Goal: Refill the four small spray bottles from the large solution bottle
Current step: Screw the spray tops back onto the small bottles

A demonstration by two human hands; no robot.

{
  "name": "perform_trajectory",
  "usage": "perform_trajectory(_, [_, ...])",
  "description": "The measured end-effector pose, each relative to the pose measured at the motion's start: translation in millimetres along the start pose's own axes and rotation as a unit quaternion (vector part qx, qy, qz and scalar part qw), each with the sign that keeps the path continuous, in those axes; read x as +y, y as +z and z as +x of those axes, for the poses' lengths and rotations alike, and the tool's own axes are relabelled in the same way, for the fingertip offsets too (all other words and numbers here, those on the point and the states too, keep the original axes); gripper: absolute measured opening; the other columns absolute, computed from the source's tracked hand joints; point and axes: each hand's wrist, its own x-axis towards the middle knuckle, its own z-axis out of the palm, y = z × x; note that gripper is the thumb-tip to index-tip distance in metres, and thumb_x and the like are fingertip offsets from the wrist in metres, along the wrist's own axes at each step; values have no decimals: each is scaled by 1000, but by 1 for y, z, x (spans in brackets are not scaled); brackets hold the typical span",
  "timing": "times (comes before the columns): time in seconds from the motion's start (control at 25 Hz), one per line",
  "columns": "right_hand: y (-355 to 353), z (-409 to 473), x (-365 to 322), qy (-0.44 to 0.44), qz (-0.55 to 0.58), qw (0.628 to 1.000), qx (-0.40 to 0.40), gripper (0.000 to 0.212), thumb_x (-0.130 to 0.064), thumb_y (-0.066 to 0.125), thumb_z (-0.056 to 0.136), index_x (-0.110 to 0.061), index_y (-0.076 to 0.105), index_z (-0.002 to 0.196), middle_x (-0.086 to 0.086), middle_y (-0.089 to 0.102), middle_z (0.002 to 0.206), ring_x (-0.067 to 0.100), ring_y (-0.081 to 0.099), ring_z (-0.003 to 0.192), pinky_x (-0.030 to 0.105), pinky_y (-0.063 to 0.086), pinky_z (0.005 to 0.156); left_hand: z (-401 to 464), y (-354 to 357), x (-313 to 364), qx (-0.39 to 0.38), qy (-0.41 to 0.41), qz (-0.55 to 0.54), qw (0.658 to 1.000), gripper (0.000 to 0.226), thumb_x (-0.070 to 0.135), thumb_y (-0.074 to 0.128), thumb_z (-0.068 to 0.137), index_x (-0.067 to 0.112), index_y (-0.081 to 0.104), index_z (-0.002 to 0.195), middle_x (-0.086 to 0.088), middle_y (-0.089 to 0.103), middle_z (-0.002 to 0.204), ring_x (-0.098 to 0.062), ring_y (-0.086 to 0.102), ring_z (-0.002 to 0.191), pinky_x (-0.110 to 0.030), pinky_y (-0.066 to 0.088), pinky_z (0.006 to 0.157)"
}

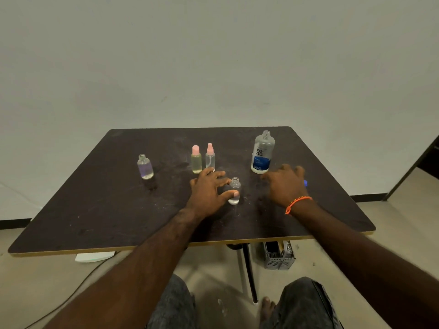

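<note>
Clear uncapped small plastic bottle (pixel 234 191) stands upright mid-desk, left hand (pixel 209 189) curling round it; large open solution bottle (pixel 262 153) just beyond the spread, empty right hand (pixel 286 182).

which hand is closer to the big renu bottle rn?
Right. The right hand lies just in front of the large solution bottle; the left hand is farther left, holding the open small bottle.

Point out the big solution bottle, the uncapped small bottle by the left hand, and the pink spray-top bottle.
big solution bottle (pixel 261 157), head view, on its label.
uncapped small bottle (pixel 235 187), head view, on its clear shoulder.
pink spray-top bottle (pixel 210 149), head view, on its pink sprayer.
</note>
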Motion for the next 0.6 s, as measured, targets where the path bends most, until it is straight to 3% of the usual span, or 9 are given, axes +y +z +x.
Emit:
perform_trajectory(0.16, [5, 18, 22, 22, -69, 994, -77, 29, -34, 55, 95, -33, 65, 122, 0, 68, 121, 27, 41, 134, 58, 17, 112, -2, 2, 1, 7, 2, 3, 1000, 51, 59, 67, 93, 33, 67, 137, 10, 51, 156, -16, 25, 152, -51, 21, 116])
perform_trajectory(0.32, [6, 24, 14, 8, -71, 992, -103, 20, -30, 57, 96, -26, 68, 112, 3, 68, 107, 26, 54, 117, 57, 21, 112, -2, 1, 0, 5, 5, 3, 1000, 52, 59, 67, 93, 32, 66, 138, 10, 51, 156, -16, 24, 153, -51, 20, 117])
perform_trajectory(0.52, [11, 24, 11, -58, -107, 991, -62, 12, -30, 58, 96, -24, 68, 100, 3, 66, 100, 24, 55, 112, 53, 25, 109, -2, 1, 1, 1, 1, 7, 1000, 53, 58, 67, 93, 32, 65, 140, 10, 50, 157, -16, 24, 153, -53, 20, 118])
perform_trajectory(0.6, [13, 24, 14, -97, -107, 989, -2, 10, -28, 62, 94, -25, 70, 98, 1, 64, 100, 23, 55, 111, 51, 24, 107, -2, 2, 0, 6, 4, 8, 1000, 53, 59, 67, 94, 32, 66, 139, 10, 51, 156, -16, 25, 152, -52, 21, 117])
